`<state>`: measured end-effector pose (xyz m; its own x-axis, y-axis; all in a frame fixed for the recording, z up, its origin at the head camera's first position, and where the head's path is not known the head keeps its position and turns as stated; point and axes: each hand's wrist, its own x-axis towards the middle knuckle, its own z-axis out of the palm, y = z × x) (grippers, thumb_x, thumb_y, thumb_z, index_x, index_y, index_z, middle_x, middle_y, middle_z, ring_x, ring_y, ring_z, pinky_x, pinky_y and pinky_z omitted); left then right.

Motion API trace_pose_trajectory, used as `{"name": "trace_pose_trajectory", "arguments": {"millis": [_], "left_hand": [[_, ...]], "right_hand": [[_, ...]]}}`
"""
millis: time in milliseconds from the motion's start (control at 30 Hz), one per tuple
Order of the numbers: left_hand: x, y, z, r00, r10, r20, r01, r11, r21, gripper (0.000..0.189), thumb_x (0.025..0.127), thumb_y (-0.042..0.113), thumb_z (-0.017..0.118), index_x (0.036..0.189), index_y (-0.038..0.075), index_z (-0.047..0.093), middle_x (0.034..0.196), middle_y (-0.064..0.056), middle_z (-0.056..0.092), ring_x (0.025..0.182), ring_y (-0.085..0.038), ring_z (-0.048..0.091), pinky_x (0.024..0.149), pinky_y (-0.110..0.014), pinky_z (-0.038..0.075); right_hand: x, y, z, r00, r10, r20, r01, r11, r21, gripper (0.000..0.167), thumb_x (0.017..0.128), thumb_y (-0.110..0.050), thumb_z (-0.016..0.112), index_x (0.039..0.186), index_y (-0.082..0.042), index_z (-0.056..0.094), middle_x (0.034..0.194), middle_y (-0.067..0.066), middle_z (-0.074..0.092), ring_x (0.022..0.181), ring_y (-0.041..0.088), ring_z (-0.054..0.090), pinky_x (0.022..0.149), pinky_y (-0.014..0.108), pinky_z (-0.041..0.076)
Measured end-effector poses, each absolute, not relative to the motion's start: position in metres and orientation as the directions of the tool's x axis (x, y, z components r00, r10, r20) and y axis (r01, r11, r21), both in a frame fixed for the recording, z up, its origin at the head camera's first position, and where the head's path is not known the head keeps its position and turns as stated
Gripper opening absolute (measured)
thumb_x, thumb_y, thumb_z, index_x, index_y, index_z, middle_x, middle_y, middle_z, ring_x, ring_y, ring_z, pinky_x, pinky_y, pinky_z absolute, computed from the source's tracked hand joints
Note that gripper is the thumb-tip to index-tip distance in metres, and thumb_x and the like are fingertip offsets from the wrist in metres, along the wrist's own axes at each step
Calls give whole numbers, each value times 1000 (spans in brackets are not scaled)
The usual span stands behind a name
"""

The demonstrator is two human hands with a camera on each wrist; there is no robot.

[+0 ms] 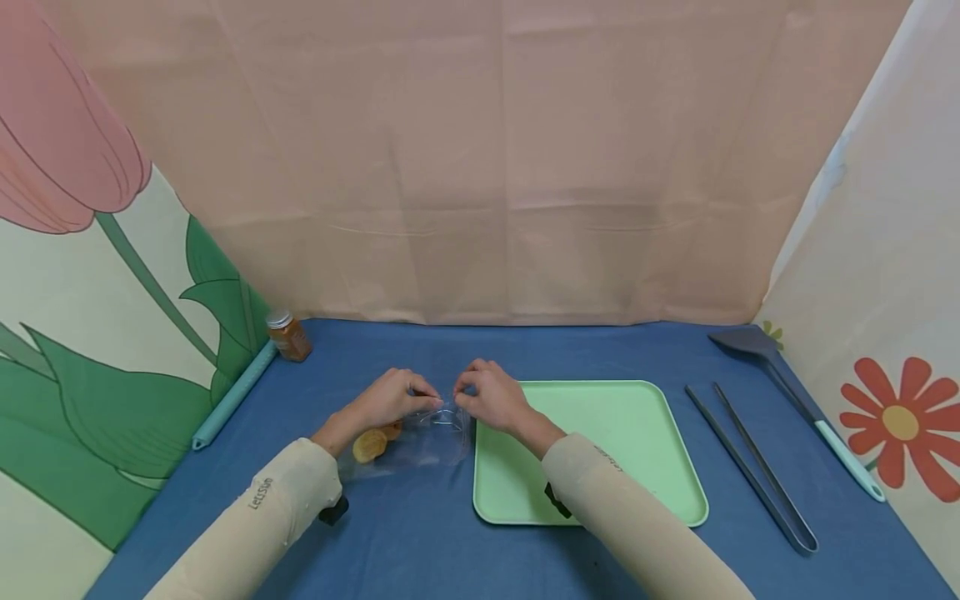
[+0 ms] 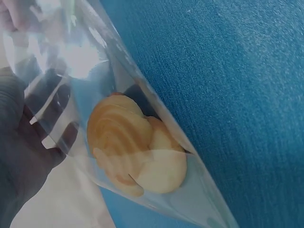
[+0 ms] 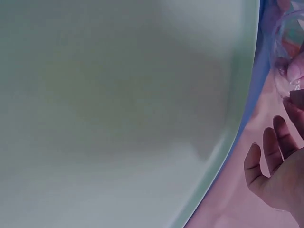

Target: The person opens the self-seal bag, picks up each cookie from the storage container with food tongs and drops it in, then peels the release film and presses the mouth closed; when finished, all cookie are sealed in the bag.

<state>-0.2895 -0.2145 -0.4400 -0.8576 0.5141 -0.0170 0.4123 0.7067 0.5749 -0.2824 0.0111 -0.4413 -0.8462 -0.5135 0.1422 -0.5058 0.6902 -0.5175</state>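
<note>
A clear plastic bag [image 1: 442, 450] hangs low over the blue cloth, its top edge between my two hands. My left hand [image 1: 393, 396] pinches that edge with thumb and forefinger. Close beside it, my right hand [image 1: 491, 396] pinches the edge too; in the right wrist view the other fingers [image 3: 268, 152] of this hand are spread. Inside the bag lie golden-brown bread pieces [image 1: 369, 447]. The left wrist view shows them as a swirled roll [image 2: 116, 133] overlapping a paler, smooth one [image 2: 164, 164] at the bag's lower end.
A pale green tray [image 1: 622, 450] lies under my right forearm. To its right are metal tongs [image 1: 750, 467] and a dark spatula [image 1: 780, 375] with a light handle. A spice jar [image 1: 289, 337] and a teal roll [image 1: 235, 396] sit along the left wall.
</note>
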Motion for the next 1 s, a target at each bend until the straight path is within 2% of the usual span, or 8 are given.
{"name": "trace_pose_trajectory", "arguments": {"millis": [167, 267, 467, 700, 1000], "left_hand": [[-288, -216, -440, -866, 500, -10, 407, 717, 566, 18, 97, 30, 68, 104, 20, 81, 99, 6, 77, 77, -4, 65, 69, -27, 53], [-288, -217, -439, -866, 500, -6, 408, 714, 569, 19, 97, 31, 68, 105, 18, 81, 99, 5, 77, 74, -8, 65, 66, -28, 51], [-287, -219, -439, -865, 501, -21, 395, 707, 587, 20, 97, 30, 68, 105, 17, 81, 100, 3, 78, 63, -19, 62, 60, -27, 47], [-286, -219, -437, -868, 495, -36, 383, 714, 586, 20, 97, 32, 68, 104, 18, 81, 101, 4, 78, 73, -9, 65, 65, -27, 51], [-286, -220, -437, -863, 504, -22, 400, 709, 580, 21, 96, 34, 68, 103, 19, 82, 100, 5, 77, 74, -4, 64, 68, -27, 52]], "right_hand": [[-283, 12, -441, -856, -501, 130, -485, 688, -539, 17, 99, -25, 61, 99, -19, 77, 101, -3, 65, 91, 16, 57, 64, 27, 45], [-284, 12, -442, -854, -504, 130, -482, 672, -562, 19, 99, -23, 60, 101, -17, 77, 97, -3, 65, 87, 15, 56, 63, 26, 45], [-284, 14, -446, -839, -526, 141, -499, 638, -587, 22, 102, -23, 58, 106, -15, 78, 105, 0, 66, 92, 18, 58, 63, 26, 46], [-283, 16, -445, -829, -542, 140, -509, 625, -592, 22, 102, -23, 59, 112, -15, 78, 114, 1, 62, 104, 21, 57, 71, 31, 48], [-283, 17, -446, -832, -542, 120, -491, 618, -614, 23, 103, -19, 58, 113, -14, 77, 115, 1, 60, 103, 20, 55, 68, 29, 46]]}}
